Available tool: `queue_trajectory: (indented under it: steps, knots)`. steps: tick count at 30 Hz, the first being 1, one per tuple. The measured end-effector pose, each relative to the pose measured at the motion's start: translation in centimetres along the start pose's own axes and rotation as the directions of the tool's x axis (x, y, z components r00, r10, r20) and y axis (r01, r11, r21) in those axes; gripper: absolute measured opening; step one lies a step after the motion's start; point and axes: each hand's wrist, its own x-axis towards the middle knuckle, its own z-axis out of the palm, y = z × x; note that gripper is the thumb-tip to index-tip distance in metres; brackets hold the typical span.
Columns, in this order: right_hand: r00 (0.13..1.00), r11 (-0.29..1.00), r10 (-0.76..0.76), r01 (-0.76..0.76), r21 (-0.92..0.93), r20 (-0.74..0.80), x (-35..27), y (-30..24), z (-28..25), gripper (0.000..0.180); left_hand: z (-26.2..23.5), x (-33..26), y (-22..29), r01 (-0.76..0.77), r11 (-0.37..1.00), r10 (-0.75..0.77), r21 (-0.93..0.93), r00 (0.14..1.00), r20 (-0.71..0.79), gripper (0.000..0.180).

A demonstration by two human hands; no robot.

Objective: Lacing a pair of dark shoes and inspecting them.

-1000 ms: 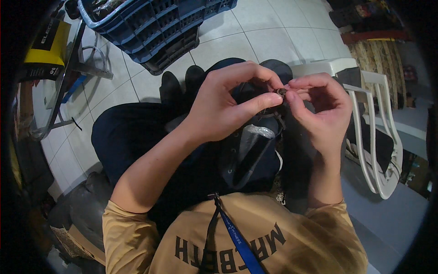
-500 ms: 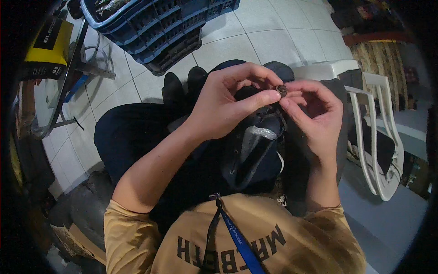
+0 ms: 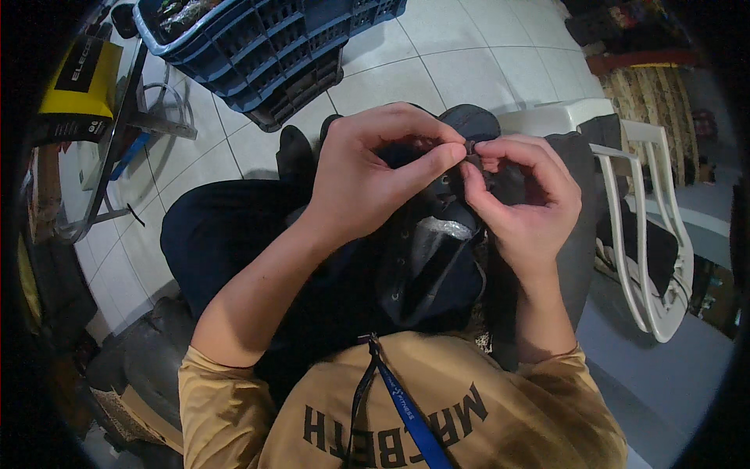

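Note:
A dark shoe (image 3: 398,277) with metal eyelets lies across my lap, and a clear crinkled plastic piece (image 3: 444,228) shows in its opening. Above it, my left hand (image 3: 375,168) and my right hand (image 3: 527,184) meet fingertip to fingertip. Thumb and fingers of both are pinched on a small dark coiled piece (image 3: 469,147), mostly covered by the fingertips. I cannot make out whether it is a rolled lace.
A blue plastic crate (image 3: 258,55) stands ahead on the tiled floor (image 3: 383,78). To the left is a glass-edged table (image 3: 129,94) bearing a yellow and black package (image 3: 82,86). A white plastic chair (image 3: 648,227) is at my right.
Both hands have shifted slightly left. The coiled piece has turned between the fingertips, and its round face no longer shows as it did before.

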Motion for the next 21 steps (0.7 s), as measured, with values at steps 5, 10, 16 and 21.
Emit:
queue_trajectory:
  steps: [5, 10, 16, 21]
  knots:
    - [1.0, 1.0, 0.017, -0.018, -0.01, -0.025, 0.0, -0.4, 0.3, 0.03, -0.3, 0.5, -0.2, 0.194, 0.955, -0.168, -0.223, 0.977, 0.131, 0.015]
    - [0.999, 0.998, -0.014, 0.016, -0.053, 0.043, 0.4, -0.4, -0.4, 0.032, 0.0, 0.7, -0.1, 0.189, 0.953, -0.149, -0.236, 0.973, 0.177, 0.013]
    - [0.977, 0.973, 0.177, -0.191, 0.125, 0.118, 0.7, -0.5, -0.7, 0.019, 0.6, 0.4, -0.3, 0.101, 0.987, -0.082, -0.125, 0.986, 0.142, 0.01]
    - [0.949, 0.936, 0.286, -0.306, 0.175, 0.131, 1.0, -1.1, -1.0, 0.01, 0.8, 0.3, -0.1, 0.047, 0.994, -0.033, -0.1, 0.99, 0.141, 0.01]
